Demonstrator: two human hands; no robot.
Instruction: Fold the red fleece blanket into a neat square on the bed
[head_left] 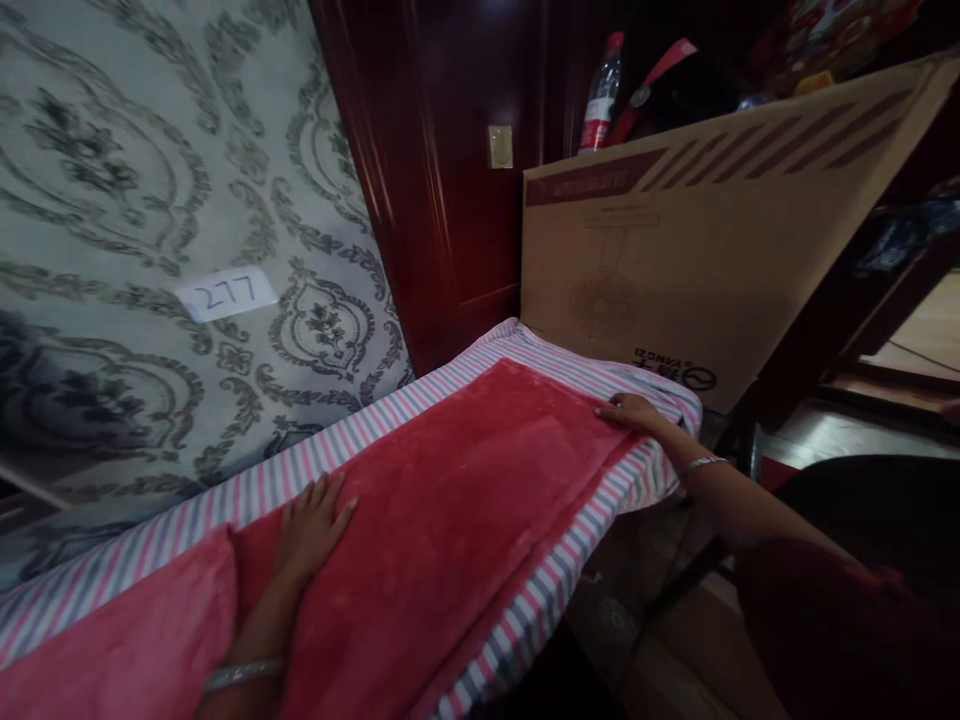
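A red plush cloth [442,480] lies folded flat on a narrow surface covered by a striped sheet [559,565]. My left hand [315,525] rests on the cloth's left part, palm down with the fingers spread. At the far right corner, my right hand [630,412] is closed on the cloth's edge, with some of its fingers hidden. Beside my left forearm, a lighter pinkish-red folded piece [142,635] overlaps the left end of the cloth.
A large cardboard box [675,230] stands behind the far end of the surface. A plastic bottle [602,95] with a red cap is behind its top edge. Patterned wallpaper [315,320] and a dark red wood panel [450,230] border the left. A black rounded object [862,500] is at right.
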